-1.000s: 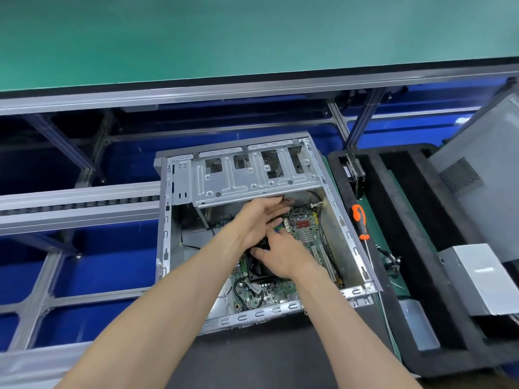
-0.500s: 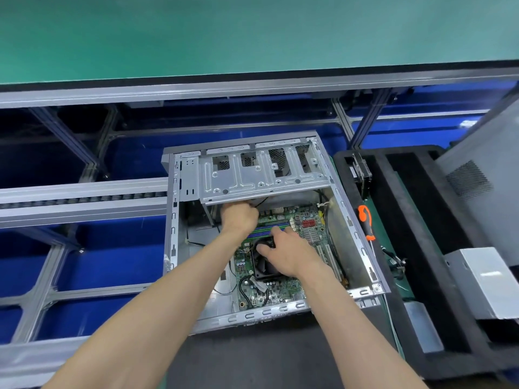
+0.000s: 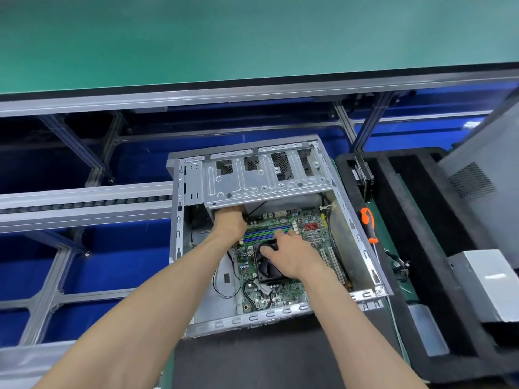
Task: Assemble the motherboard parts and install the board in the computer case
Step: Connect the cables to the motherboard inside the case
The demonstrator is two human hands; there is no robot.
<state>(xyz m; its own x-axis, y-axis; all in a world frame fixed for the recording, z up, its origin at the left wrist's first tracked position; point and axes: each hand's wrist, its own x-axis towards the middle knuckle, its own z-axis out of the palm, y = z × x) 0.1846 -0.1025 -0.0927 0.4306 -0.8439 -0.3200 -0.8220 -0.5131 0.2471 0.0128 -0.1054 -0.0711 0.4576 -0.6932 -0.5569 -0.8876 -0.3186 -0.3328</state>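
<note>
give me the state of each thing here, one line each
computer case: lying on its side, open face up
drive cage: empty, spanning the far end of the case
motherboard: lying inside the case
cpu fan: mounted on the motherboard
left hand: at the board's far edge, fingers hidden under the drive cage
right hand: resting on the cpu fan
screwdriver: lying unused right of the case

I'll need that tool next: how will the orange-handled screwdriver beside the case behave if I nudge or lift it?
The orange-handled screwdriver looks stiff and probably light. Its rounded handle may roll if nudged. It lies in the gap between the computer case and the black foam tray, so it would likely stop there.
</note>
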